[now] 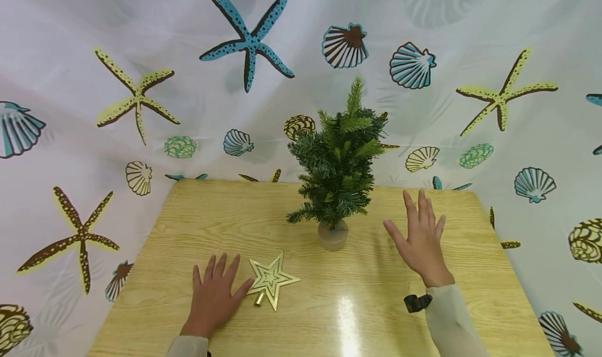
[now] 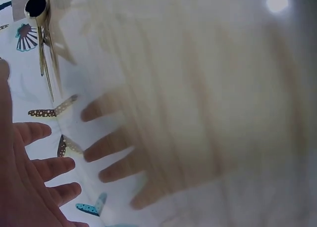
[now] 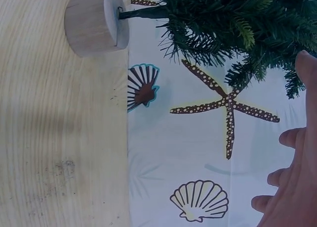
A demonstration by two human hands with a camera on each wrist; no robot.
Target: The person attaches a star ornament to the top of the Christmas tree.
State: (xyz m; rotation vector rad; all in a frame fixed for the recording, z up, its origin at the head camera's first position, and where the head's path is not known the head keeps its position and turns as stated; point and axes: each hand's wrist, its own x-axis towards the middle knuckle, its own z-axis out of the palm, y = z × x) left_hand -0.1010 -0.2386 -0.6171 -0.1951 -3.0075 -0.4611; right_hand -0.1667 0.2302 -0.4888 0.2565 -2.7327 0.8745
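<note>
A small green artificial Christmas tree (image 1: 336, 163) stands upright on a round wooden base (image 1: 333, 239), towards the back of the table. Nearer the front lies a gold star tree topper (image 1: 270, 277) with a short tube-shaped socket. My left hand (image 1: 213, 297) is just left of the star, fingers spread, thumb close to its edge; whether they touch is unclear. In the left wrist view the topper's socket (image 2: 36, 8) appears beyond the left hand (image 2: 34, 177). To the right of the tree is my right hand (image 1: 423, 242), fingers extended, holding nothing. The right wrist view shows the tree (image 3: 213, 24) beside that hand (image 3: 297, 177).
The wooden table (image 1: 226, 210) has a glossy surface that reflects light. A white curtain (image 1: 291, 95) printed with starfish and shells hangs behind it and along both sides. A black strap (image 1: 417, 303) is on the right wrist.
</note>
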